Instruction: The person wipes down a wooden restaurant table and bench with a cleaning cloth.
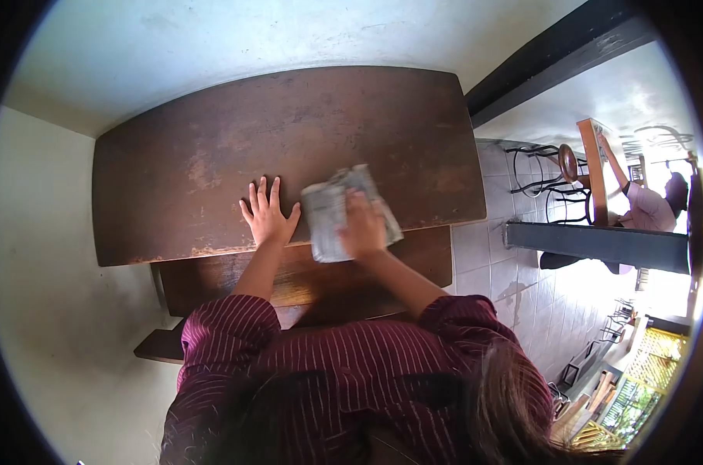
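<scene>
A worn brown wooden table [312, 116] stretches out in front of me, its varnish scuffed in patches. Flat on its surface near the front edge rests my left hand [268, 221], fingers spread and holding nothing. Just to the right, my right hand [363, 227] presses on a folded grey-white cloth [326, 221] at the table's front edge; the hand is somewhat blurred. Part of the cloth hangs over that edge. The fingertips of the right hand lie on top of the cloth.
A wooden bench [305, 275] sits below the table's near side. Pale walls [49, 194] close in at the left and back. To the right are a dark post [599, 244], stools [567, 163], a tiled floor [495, 263] and another person [649, 205] at a counter.
</scene>
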{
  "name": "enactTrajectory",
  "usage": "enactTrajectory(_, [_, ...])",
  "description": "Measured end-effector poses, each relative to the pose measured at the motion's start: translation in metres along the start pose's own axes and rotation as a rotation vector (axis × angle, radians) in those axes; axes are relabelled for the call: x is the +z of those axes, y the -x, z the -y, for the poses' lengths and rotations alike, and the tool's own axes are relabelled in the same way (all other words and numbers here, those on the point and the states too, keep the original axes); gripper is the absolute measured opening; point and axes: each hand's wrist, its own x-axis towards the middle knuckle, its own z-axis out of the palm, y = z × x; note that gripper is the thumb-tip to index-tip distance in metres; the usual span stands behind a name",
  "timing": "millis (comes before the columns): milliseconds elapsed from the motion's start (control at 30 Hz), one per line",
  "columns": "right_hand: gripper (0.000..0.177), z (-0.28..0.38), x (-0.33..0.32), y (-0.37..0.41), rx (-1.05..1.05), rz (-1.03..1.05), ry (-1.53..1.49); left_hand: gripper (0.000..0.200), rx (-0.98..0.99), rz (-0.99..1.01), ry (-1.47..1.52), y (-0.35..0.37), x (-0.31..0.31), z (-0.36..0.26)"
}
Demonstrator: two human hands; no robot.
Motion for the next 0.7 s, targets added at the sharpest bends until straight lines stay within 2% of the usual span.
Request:
enactTrajectory(67, [0.062,0.026,0.010,0.005,-0.296,-0.131,-0.039,0.073,0.006,0.036,-0.036,0.002,-0.003,0.000])
enactTrajectory(167, [0.058,0.015,0.012,-0.004,-0.408,-0.126,-0.097,0.073,-0.001,0.064,-0.041,0.000,-0.009,-0.003])
enactTrajectory(233, [0.053,-0.029,0.009,-0.008,-0.260,-0.024,-0.105,0.072,-0.003,0.037,0.012,0.001,-0.006,-0.003])
enactTrajectory(300, [0.054,-0.084,-0.010,0.001,0.013,-0.184,-0.128,0.072,0.003,0.029,0.007,0.000,-0.004,-0.002])
enactTrajectory(367, [0.051,-0.145,-0.020,0.006,0.357,-0.145,-0.067,0.072,0.006,0.025,0.009,0.001,-0.003,-0.002])
enactTrajectory(433, [0.051,-0.197,-0.013,0.015,0.535,-0.255,0.093,0.071,0.012,0.014,0.007,0.002,-0.004,-0.002])
enactTrajectory(467, [0.051,-0.211,-0.013,0.013,0.536,-0.257,0.097,0.071,0.014,0.014,0.011,0.001,-0.004,-0.002])
enactTrajectory(533, [0.053,-0.227,-0.016,0.005,0.719,-0.318,0.068,0.071,0.014,0.010,0.009,0.001,-0.004,-0.002])
enactTrajectory(600, [0.054,-0.204,-0.028,-0.008,0.770,-0.307,0.086,0.071,0.011,0.007,0.007,0.001,-0.003,-0.001])
enactTrajectory(667, [0.057,-0.148,-0.057,-0.022,0.814,0.108,0.232,0.070,0.011,0.010,0.002,0.001,-0.001,0.000])
enactTrajectory(700, [0.059,-0.137,-0.029,-0.024,0.644,-0.093,0.131,0.071,0.014,0.004,-0.005,0.001,-0.001,0.000])
